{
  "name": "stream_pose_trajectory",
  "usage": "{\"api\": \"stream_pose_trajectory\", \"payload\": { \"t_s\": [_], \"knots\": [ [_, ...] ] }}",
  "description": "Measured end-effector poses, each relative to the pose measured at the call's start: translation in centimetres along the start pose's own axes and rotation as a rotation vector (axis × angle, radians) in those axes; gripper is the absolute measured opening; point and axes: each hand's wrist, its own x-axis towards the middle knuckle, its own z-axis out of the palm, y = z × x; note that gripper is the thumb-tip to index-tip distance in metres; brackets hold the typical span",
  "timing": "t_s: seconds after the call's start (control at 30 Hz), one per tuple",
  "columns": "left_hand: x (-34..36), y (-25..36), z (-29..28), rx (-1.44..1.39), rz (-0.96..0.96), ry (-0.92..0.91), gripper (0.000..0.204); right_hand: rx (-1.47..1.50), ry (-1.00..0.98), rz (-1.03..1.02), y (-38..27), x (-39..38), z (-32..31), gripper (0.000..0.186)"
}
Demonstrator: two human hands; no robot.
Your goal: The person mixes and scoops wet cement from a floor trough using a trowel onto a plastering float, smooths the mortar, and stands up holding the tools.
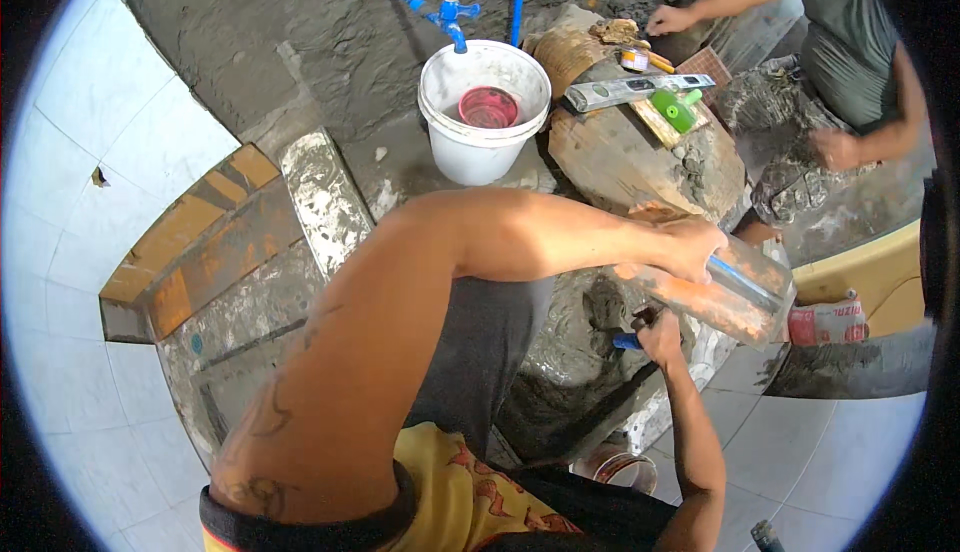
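Note:
My left arm reaches across the middle, and my left hand (688, 248) grips a wide rectangular plastering trowel (690, 295) by its blue handle. Its broad blade is smeared grey and orange, tilted above the wet cement. Just below it, my right hand (661, 338) is closed around a small tool with a blue handle (627, 341); its dark working end is partly hidden, so its exact kind is unclear. Both tools are close together, but I cannot tell whether they touch. Wet grey cement (565, 352) lies heaped beneath and left of my hands.
A white bucket (478, 157) holding a red bowl (489, 107) stands below a blue tap (452, 18). Beyond my left hand, a spirit level (640, 89) and green float (677, 110) lie on boards. Another person (850, 52) crouches at far right. White tiles (90, 152) line the left.

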Motion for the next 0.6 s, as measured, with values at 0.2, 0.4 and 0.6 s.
{"api": "stream_pose_trajectory", "payload": {
  "t_s": [0.2,0.4,0.6],
  "knots": [
    [0.3,1.7,-0.3,0.047,-0.054,-0.067,0.049,-0.023,0.118,-0.084,2.2,-0.1,-0.1,0.020],
    [-0.1,0.2,-0.5,0.067,-0.079,-0.077,0.034,-0.023,0.109,-0.076,-0.4,0.4,0.1,0.023],
    [0.2,0.9,-0.3,0.073,-0.067,-0.066,0.033,0.051,0.103,-0.157,-0.1,-0.4,-0.7,0.030]
  ]
}}
